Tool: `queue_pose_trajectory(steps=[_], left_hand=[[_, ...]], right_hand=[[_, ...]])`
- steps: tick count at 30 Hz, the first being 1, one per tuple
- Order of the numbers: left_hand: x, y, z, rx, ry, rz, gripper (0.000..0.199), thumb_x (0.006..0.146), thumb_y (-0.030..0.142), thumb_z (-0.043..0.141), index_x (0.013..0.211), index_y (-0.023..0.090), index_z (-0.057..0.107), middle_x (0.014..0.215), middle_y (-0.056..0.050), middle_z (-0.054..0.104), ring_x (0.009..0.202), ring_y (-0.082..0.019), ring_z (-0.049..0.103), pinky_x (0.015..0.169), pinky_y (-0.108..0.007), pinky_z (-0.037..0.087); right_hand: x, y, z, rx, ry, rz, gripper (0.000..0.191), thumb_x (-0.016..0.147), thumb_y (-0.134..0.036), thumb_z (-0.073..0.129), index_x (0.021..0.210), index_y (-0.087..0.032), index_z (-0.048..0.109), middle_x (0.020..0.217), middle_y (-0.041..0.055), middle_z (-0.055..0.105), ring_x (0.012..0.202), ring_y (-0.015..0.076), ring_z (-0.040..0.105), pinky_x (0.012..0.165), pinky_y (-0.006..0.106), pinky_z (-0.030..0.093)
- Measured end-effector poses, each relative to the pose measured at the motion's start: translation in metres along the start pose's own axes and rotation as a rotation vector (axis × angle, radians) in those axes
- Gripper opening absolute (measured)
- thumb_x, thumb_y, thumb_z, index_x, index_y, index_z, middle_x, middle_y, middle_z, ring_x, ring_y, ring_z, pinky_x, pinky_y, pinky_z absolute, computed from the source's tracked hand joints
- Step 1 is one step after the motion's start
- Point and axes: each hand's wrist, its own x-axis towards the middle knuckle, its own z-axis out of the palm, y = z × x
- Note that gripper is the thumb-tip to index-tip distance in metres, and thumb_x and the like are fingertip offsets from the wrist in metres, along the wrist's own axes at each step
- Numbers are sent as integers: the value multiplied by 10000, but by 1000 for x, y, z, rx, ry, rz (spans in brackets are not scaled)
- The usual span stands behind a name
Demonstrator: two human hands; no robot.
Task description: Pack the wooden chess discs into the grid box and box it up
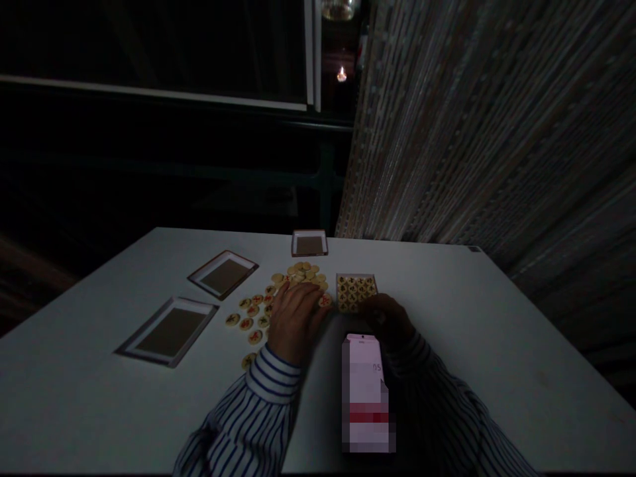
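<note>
My left hand (297, 317) reaches over the loose xiangqi pieces (252, 309), fingers stretched out and lying low on them. Beside its fingertips is a round piece (325, 300) with a red character. A small square box (356, 275) holds rows of pieces with dark characters facing up. At the near right corner of that box is my right hand (390, 319), its fingers bent together; shadow hides what they grip, if anything. Blank-side-up pieces (301, 270) lie piled beyond my left hand, partly covered by it.
A lit phone (366, 391) lies in front of my right forearm. Two shallow trays or lids (169, 330) (223, 273) rest on the left of the white table (497, 344), and a smaller one (309, 243) at its far edge. A string curtain (447, 132) hangs behind.
</note>
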Motion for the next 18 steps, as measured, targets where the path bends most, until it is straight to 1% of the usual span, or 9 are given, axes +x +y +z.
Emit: queue_pose_trajectory(steps=[3,5,9,11,15,18], left_hand=[[6,5,6,-31,-11,-1,195,798,301,538,945,181,585,958,-70,650,958,-199,571,970,-443,322],[10,8,10,-54,-30,11,197,801,299,530,955,188,580,956,-68,650,948,-197,575,971,-448,318],[18,10,15,-87,-65,16,217,798,299,534,979,187,575,962,-69,652,951,-201,578,974,-448,311],[21,11,18,-106,-69,5,206,797,295,534,968,187,578,954,-65,656,947,-200,582,975,-441,312],[24,14,25,-160,-113,-13,178,798,287,529,945,200,583,934,-51,663,930,-192,587,964,-431,330],[21,16,35,-197,-134,-18,176,811,284,510,948,199,580,921,-52,664,908,-184,595,959,-431,339]], right_hand=[[2,4,-3,8,45,39,193,804,-255,487,674,-199,617,637,50,623,601,148,572,551,267,468],[2,5,-5,18,68,78,171,800,-253,494,699,-193,618,653,56,631,607,152,579,556,274,476],[0,8,-6,67,63,126,117,782,-244,524,735,-195,619,691,56,641,646,154,590,607,290,487],[-2,9,-6,78,64,156,108,775,-248,530,737,-198,618,690,51,639,639,151,583,601,288,483],[-4,13,-3,124,108,219,132,773,-279,529,739,-191,621,682,48,640,625,142,574,583,275,477],[-4,15,-3,191,94,306,154,773,-301,541,755,-181,635,693,46,652,609,129,575,556,247,475]])
